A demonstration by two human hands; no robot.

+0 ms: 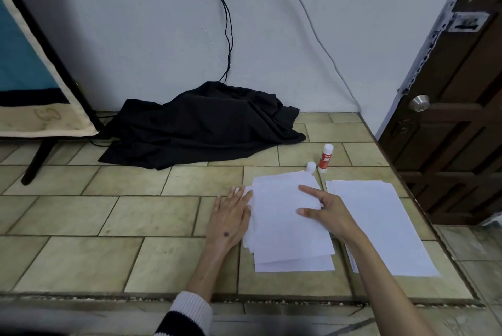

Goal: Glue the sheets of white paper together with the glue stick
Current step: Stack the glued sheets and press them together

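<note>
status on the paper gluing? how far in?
Done: a glued stack has built up, sheets offset. The glue stick stands apart with its cap off beside it. In hand: the right hand presses the top sheet while the left hand lies flat at the stack's edge. Left: the second pile waits unglued.

Two stacks of white paper lay flat side by side: a fanned left stack (288,229) and a right stack (380,224). Behind them the red glue stick (325,157) stood upright, its white cap (311,166) just beside it
</note>
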